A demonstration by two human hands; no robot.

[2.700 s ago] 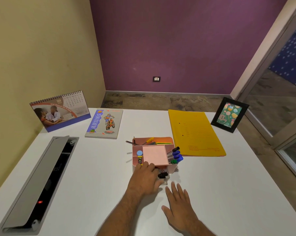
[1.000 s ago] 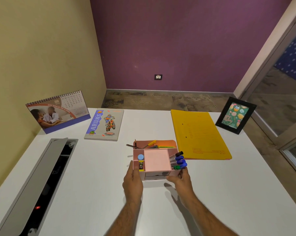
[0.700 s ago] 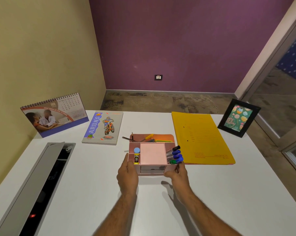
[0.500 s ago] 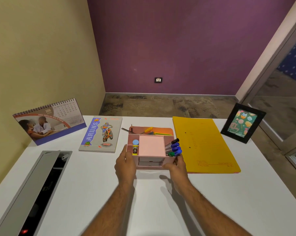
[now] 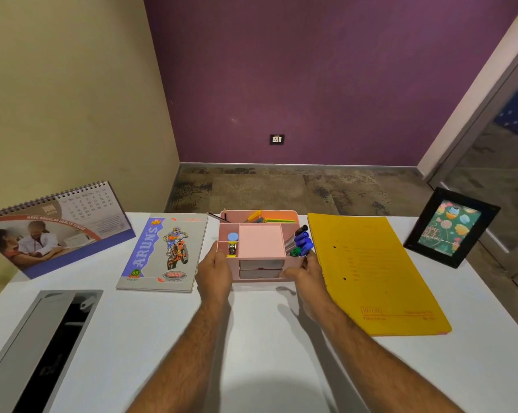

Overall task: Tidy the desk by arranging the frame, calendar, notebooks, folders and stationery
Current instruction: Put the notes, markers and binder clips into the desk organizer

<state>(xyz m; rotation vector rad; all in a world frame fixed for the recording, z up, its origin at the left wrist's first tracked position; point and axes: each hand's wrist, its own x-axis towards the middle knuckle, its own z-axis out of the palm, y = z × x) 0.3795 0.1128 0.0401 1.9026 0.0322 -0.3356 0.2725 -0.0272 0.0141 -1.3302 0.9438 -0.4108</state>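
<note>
White desk [image 5: 251,338] carries, left to right along its far edge: standing calendar [image 5: 55,228], notebook [image 5: 165,253], pink organiser [image 5: 259,248], yellow folder [image 5: 371,272], upright black frame [image 5: 451,228]. Grey cable hatch [image 5: 40,347] open at near left.

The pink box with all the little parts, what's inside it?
The pink box holds a pink notepad, markers on the right, pencils and papers at the back, and a blue cap by something small and yellow. The two front drawers are shut, so their insides are hidden.
</note>
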